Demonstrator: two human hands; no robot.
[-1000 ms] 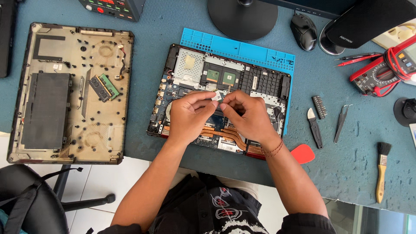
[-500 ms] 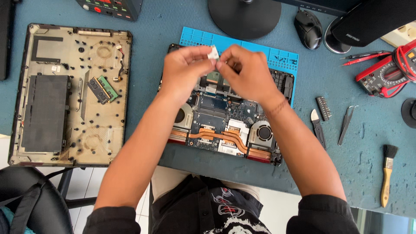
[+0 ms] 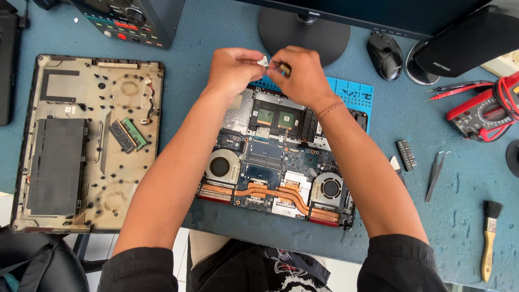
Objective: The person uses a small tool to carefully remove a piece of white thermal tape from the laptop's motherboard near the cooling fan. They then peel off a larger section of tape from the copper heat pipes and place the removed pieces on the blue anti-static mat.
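Hands [image 3: 270, 73] pinching sm. white part [image 3: 263, 61], unclear

Mouse [image 3: 384, 54], tweezers [image 3: 434, 174] and brush [image 3: 490, 236] lie on the desk [image 3: 227, 32].

Dark monitor screen [image 3: 378, 13] (only lower edge) along the desk's far side

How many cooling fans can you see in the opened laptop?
2: one fan at the laptop's lower left, beside the left forearm; the other fan at its lower right. The arms may hide more.
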